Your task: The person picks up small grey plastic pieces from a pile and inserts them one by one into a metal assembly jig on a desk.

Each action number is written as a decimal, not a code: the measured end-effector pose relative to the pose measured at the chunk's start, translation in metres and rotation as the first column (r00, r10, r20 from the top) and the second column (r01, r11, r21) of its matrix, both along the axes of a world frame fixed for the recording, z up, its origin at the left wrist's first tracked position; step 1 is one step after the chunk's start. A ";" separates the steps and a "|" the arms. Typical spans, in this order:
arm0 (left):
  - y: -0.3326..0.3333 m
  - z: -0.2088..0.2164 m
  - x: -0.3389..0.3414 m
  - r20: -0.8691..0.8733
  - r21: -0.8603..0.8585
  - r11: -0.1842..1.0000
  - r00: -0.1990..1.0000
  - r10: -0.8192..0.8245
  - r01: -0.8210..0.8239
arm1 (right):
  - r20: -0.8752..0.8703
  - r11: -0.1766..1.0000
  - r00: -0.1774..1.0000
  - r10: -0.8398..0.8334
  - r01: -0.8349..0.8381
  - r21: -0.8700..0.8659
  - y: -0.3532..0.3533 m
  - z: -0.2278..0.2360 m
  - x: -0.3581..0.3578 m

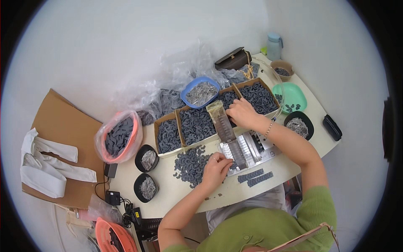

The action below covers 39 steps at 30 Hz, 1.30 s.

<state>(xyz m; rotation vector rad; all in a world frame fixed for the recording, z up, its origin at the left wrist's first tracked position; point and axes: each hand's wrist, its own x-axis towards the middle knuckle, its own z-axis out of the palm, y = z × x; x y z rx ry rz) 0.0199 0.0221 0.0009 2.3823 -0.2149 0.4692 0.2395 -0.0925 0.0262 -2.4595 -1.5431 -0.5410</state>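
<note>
A shiny metal fixture (252, 152) with a ribbed dark strip along its left side stands on the table before me. At its front left corner, my left hand (215, 171) is closed in a pinch; whatever lies between the fingertips is too small to make out. My right hand (243, 114) reaches over a divided cardboard box (180, 129), its fingers bent down at the small dark grey parts (228, 100) in one compartment. Its fingertips are partly hidden. Between the hands, a clear chute (221, 122) with a taped, yellowish top slopes down to the fixture.
Loose grey parts (191, 166) lie left of my left hand, and joined rows (260, 179) near the front edge. Around stand a blue bowl of metal pins (183, 93), black bowls (137, 194), a green bowl (301, 95) and a pink basket (140, 133).
</note>
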 end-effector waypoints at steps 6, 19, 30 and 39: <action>-0.012 0.007 -0.021 0.181 0.477 0.875 0.983 -0.001 -0.087 | -0.042 0.976 0.999 -0.017 0.025 0.215 -0.008 0.006 -0.002; 0.051 0.000 -0.001 0.118 0.238 0.946 0.973 0.197 -0.221 | -0.039 0.876 0.876 0.481 -0.478 0.070 -0.056 -0.016 -0.122; 0.021 0.006 0.023 0.152 0.037 0.998 0.988 0.040 -0.046 | -0.479 0.931 0.798 0.366 -0.310 0.196 -0.068 -0.005 -0.110; -0.024 0.003 -0.013 0.177 0.680 0.730 0.981 -0.077 -0.066 | -0.542 0.908 0.730 0.416 -0.301 0.292 -0.021 0.003 -0.079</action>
